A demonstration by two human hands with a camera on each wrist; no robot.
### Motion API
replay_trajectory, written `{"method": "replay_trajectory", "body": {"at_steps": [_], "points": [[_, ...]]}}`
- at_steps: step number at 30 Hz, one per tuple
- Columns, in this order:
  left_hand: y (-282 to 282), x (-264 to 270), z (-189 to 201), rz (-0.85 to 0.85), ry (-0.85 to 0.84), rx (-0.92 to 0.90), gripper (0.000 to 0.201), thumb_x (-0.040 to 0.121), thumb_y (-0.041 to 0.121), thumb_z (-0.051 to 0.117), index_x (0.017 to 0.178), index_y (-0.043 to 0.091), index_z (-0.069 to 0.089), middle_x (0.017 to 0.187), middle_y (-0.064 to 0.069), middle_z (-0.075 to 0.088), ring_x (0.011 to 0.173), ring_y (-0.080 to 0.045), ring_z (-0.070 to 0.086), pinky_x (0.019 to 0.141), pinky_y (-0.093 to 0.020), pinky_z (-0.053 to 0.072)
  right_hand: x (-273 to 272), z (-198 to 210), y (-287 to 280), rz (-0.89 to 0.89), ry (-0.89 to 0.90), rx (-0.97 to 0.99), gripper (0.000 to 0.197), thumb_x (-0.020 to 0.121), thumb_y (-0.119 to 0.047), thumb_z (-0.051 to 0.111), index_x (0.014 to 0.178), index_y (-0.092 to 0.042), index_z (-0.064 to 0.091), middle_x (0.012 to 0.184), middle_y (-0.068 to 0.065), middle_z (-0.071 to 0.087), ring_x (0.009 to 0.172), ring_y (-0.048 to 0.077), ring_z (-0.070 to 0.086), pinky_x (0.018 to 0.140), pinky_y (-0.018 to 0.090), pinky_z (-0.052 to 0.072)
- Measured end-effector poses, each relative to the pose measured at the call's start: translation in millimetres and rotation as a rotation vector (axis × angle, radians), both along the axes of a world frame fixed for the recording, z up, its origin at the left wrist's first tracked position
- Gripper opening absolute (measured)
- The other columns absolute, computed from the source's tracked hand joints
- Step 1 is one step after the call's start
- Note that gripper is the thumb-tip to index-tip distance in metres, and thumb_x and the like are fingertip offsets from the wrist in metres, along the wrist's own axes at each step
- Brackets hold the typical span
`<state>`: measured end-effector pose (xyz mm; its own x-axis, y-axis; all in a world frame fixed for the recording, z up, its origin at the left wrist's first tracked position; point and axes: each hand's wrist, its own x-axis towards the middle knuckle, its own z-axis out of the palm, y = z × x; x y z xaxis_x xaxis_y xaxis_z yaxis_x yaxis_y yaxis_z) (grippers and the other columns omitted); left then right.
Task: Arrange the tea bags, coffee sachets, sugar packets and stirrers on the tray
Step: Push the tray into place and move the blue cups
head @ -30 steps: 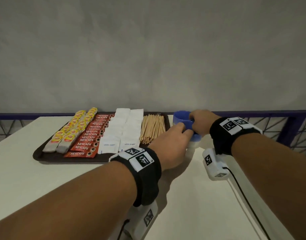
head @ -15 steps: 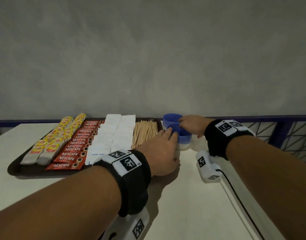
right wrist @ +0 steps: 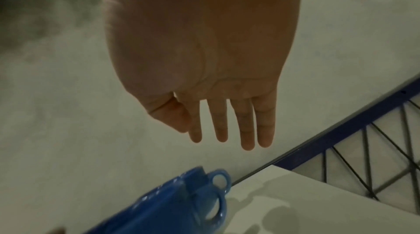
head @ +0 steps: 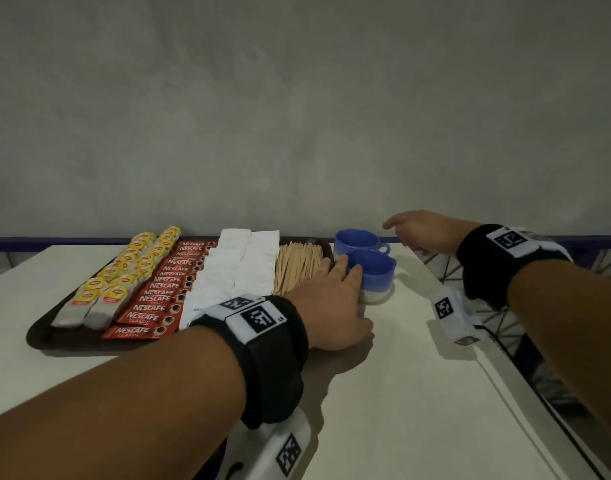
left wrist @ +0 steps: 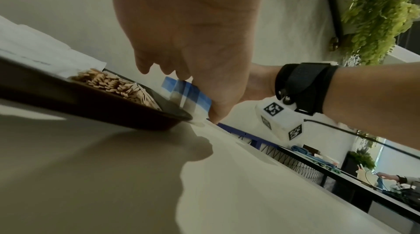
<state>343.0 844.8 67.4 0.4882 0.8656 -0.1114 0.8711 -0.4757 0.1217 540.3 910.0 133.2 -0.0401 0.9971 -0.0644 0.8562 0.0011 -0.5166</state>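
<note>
White flat-topped table, dark brown rectangular plastic tray lay on its far left part, two blue-and-white ceramic cups stood just right of the tray, touching each other.

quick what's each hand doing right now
Left hand: straight fingers touching the near blue cup, not gripping.
Right hand: open, above the table, holding nothing.

- Setting: office or lab-like workroom, likely a data-recording space.
- White tables with blue wire-mesh frames.
- Bare grey wall.
- Hanging greenery.
- Far desk with cables; another person's banded wrist there.
- Refreshment tray, blue cups.
</note>
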Motion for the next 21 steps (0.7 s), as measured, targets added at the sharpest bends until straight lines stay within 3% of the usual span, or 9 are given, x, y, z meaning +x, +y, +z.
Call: {"method": "replay_trajectory", "body": {"at_steps": [1,3,6,8,12,17,21], "points": [[1.4,-2.0,0.1,-0.002,0.002,0.001,0.092,0.101,0.055,0.053,0.165,0.022,-0.005,0.173,-0.006,-0.012,0.160,-0.034,-0.005,0.129,-0.053,0.013,-6.5,-3.4,-0.6,0.043,-0.013,-0.009,0.043,0.102,-0.006,0.043,0.144,-0.009,0.051,0.145,0.012,0.053,0.108,0.022,0.054,0.064,0.018,0.039],[3.3,-5.0,-0.2,0.011,-0.003,-0.009,0.093,0.101,0.054,0.053,0.164,0.024,-0.008,0.173,-0.006,-0.013,0.160,-0.034,-0.006,0.129,-0.053,0.013,-20.4,-8.3,-3.4,0.080,-0.002,-0.033,0.049,0.099,-0.004,0.041,0.147,-0.012,0.049,0.145,0.009,0.052,0.112,0.019,0.051,0.075,0.022,0.041],[3.3,-5.4,-2.8,0.053,-0.032,-0.061,0.098,0.100,0.056,0.054,0.163,0.026,-0.015,0.173,-0.005,-0.012,0.160,-0.032,-0.006,0.129,-0.052,0.013,-29.8,-14.7,-4.0,0.091,-0.029,-0.038,0.048,0.100,0.000,0.037,0.146,-0.006,0.050,0.151,0.015,0.048,0.130,0.028,0.049,0.098,0.032,0.040],[3.0,-4.6,-5.2,0.055,-0.034,-0.060,0.101,0.098,0.058,0.055,0.162,0.026,-0.016,0.174,-0.004,-0.011,0.160,-0.032,-0.004,0.129,-0.053,0.015,-28.8,-19.3,-2.5,0.090,-0.039,-0.032,0.044,0.103,-0.004,0.037,0.145,-0.005,0.051,0.151,0.017,0.048,0.138,0.031,0.044,0.108,0.032,0.035],[2.2,-2.8,-5.7,0.070,-0.027,-0.046,0.103,0.097,0.061,0.055,0.163,0.025,-0.015,0.174,-0.003,-0.010,0.160,-0.032,-0.001,0.128,-0.055,0.016,-28.3,-26.5,-1.0,0.098,-0.041,-0.005,0.042,0.104,-0.014,0.041,0.144,-0.009,0.055,0.148,0.013,0.052,0.138,0.029,0.046,0.110,0.032,0.035],[-10.7,9.5,-0.3,0.074,-0.128,-0.081,0.102,0.097,0.050,0.060,0.163,0.023,-0.013,0.172,-0.010,-0.017,0.159,-0.034,-0.007,0.128,-0.056,0.015,-26.9,-29.1,1.6,0.099,-0.062,0.010,0.040,0.105,-0.018,0.041,0.138,-0.005,0.058,0.142,0.016,0.056,0.132,0.033,0.051,0.109,0.038,0.039],[-18.8,20.3,4.0,0.054,-0.037,-0.062,0.098,0.098,0.043,0.062,0.164,0.027,-0.009,0.170,-0.015,-0.021,0.159,-0.037,-0.009,0.127,-0.060,0.013,-26.9,-30.5,0.3,0.117,-0.096,0.011,0.041,0.106,-0.016,0.040,0.143,-0.008,0.055,0.146,0.014,0.054,0.136,0.030,0.047,0.109,0.033,0.036]]}}
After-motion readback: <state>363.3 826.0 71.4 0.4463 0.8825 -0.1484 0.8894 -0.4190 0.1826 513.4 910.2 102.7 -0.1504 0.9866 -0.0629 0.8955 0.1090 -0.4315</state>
